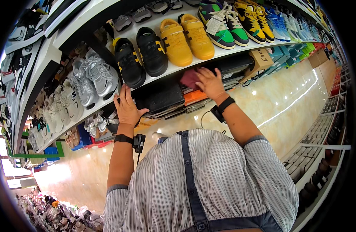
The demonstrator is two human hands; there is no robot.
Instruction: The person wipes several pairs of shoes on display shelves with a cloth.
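My right hand (pixel 211 84) holds a maroon cloth (pixel 189 79) under the front edge of the white shelf (pixel 180 68). The cloth lies over the shoeboxes, by an orange box (pixel 193 97) and a black box lid (pixel 160 94). My left hand (pixel 127 110) rests its fingertips at the shelf edge, thumb out towards the black lid, with nothing held. Just above it stands a pair of black shoes with yellow stripes (pixel 152 53). Beside them is a pair of yellow strap shoes (pixel 176 43).
Silver sneakers (pixel 101 74) stand left of my left hand. Green-and-black sneakers (pixel 220 26) and yellow-and-black sneakers (pixel 252 20) line the shelf to the right. A brown cardboard box (pixel 258 62) sits below. Racks of boxes (pixel 302 159) stand across the shiny tiled floor (pixel 270 98).
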